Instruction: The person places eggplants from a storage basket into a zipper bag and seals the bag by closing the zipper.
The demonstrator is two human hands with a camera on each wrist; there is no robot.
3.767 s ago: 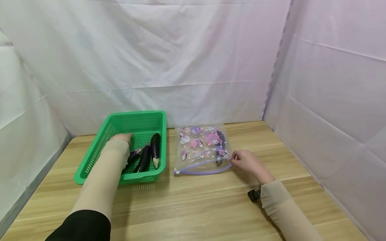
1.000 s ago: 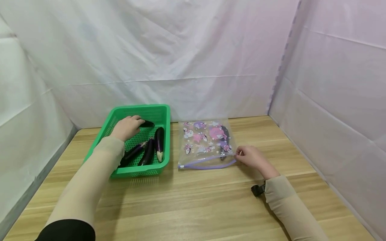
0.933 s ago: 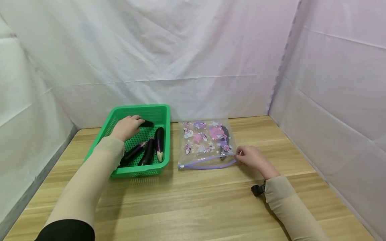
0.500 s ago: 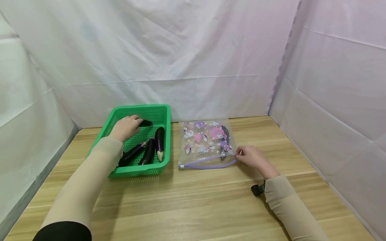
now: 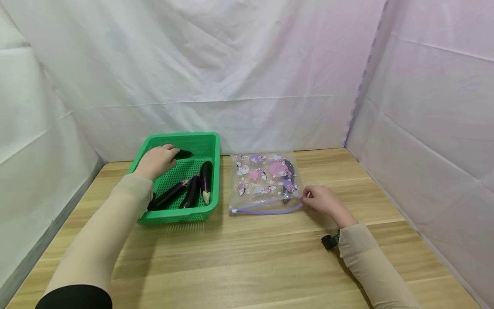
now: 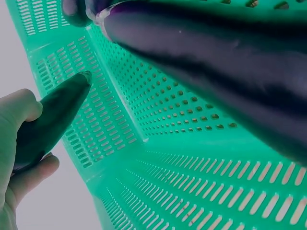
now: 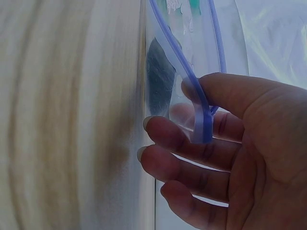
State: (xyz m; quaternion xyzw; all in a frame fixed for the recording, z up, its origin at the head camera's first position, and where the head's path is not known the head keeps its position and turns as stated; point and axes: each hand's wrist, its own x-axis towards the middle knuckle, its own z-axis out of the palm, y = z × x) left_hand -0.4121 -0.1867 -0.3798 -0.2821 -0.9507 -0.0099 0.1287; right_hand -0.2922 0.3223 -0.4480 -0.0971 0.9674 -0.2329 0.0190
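Observation:
My left hand [image 5: 154,162] is inside the green basket [image 5: 216,171], holding an eggplant [image 5: 183,154] near the back wall. In the left wrist view the thumb and fingers grip that eggplant [image 6: 57,112] at one end, its other end pointing away. Several more eggplants [image 5: 206,182] lie on the basket floor in front. To the right, a clear zip bag [image 5: 251,184] printed with pink and purple cartoons lies flat with one eggplant [image 5: 290,174] inside. My right hand [image 5: 323,201] pinches the purple zip strip [image 7: 204,117] at the right corner of its parted mouth.
White cloth walls [image 5: 231,77] enclose the wooden table [image 5: 231,257] at the back and sides. The basket stands close to the back cloth, left of the bag. A black wrist camera [image 5: 329,241] sits under the right wrist.
Since the earliest frame, my left hand has taken hold of an eggplant and brought it into view at the basket's back. Lately it shifted slightly left. The right hand keeps its pinch.

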